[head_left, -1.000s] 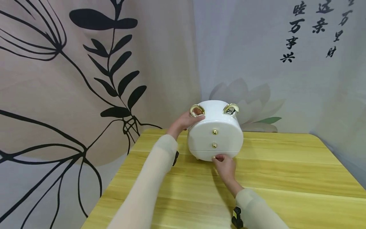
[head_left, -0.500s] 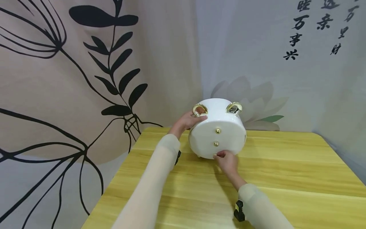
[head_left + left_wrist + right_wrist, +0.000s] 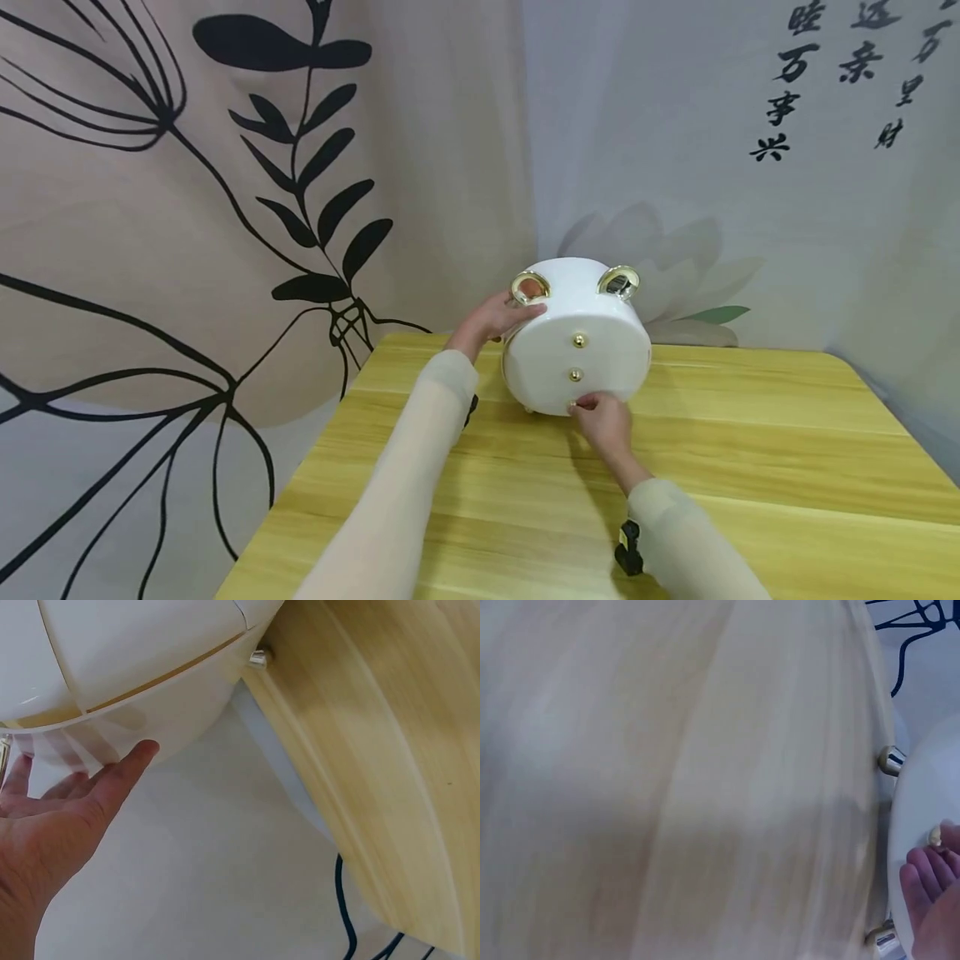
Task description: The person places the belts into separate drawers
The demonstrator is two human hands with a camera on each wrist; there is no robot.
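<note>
A white rounded box [image 3: 626,354] with gold ear-shaped pieces on top stands on the wooden table [image 3: 720,467]. Gold knobs run down the middle of its front, two of them above the right hand. The right hand [image 3: 606,425] pinches the lowest knob [image 3: 934,837] between thumb and fingertips. At the box's upper left is the left hand [image 3: 498,318], its thumb lying along the top near the left gold ear [image 3: 529,287]. In the left wrist view the fingers of the left hand [image 3: 71,817] stretch against the white shell, beside seams that separate its panels.
Small metallic feet [image 3: 892,760] show under the box. Close behind the table's far edge hangs a curtain [image 3: 450,167] printed with dark leaves and characters. A black wrist device [image 3: 628,547] sits at the right sleeve.
A line across the lower front of the box, visible a second ago, no longer shows. The box and hands sit slightly farther right in view; both hands keep their places on the box.
</note>
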